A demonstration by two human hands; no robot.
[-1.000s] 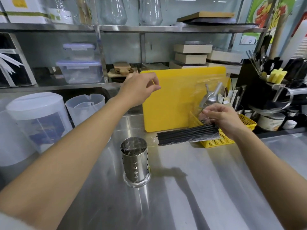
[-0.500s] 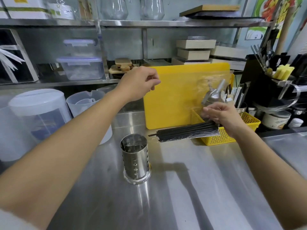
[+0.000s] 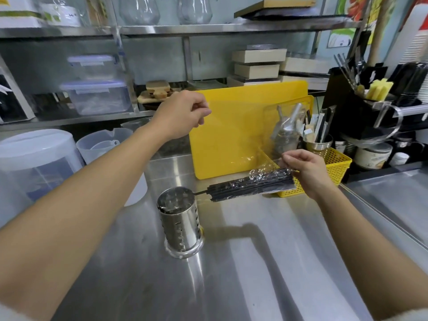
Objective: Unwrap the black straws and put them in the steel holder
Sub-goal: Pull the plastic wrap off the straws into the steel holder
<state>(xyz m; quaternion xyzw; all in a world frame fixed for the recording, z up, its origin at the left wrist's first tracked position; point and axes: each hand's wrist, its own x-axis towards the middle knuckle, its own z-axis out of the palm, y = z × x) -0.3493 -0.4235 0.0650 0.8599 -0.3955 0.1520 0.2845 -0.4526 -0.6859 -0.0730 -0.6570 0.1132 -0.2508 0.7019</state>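
A bundle of black straws (image 3: pixel 250 185) lies nearly level above the counter, its left tip close over the steel holder (image 3: pixel 179 220). My right hand (image 3: pixel 308 169) grips the bundle's right end together with crinkled clear wrap. My left hand (image 3: pixel 185 114) is raised to the upper left, pinching the far edge of the clear plastic wrap (image 3: pixel 243 130), which stretches as a sheet from that hand down to the straws. The perforated steel holder stands upright on the steel counter (image 3: pixel 254 274) with nothing in it that I can see.
A yellow cutting board (image 3: pixel 222 144) leans behind the straws. A yellow mesh basket (image 3: pixel 337 169) with utensils sits to the right. White lidded tub (image 3: pixel 34 158) and plastic jug (image 3: pixel 104 144) stand at left. Shelves with boxes run along the back.
The straw bundle has slid left and down, its tip now close above the holder. The wrap is stretched wider between my hands.
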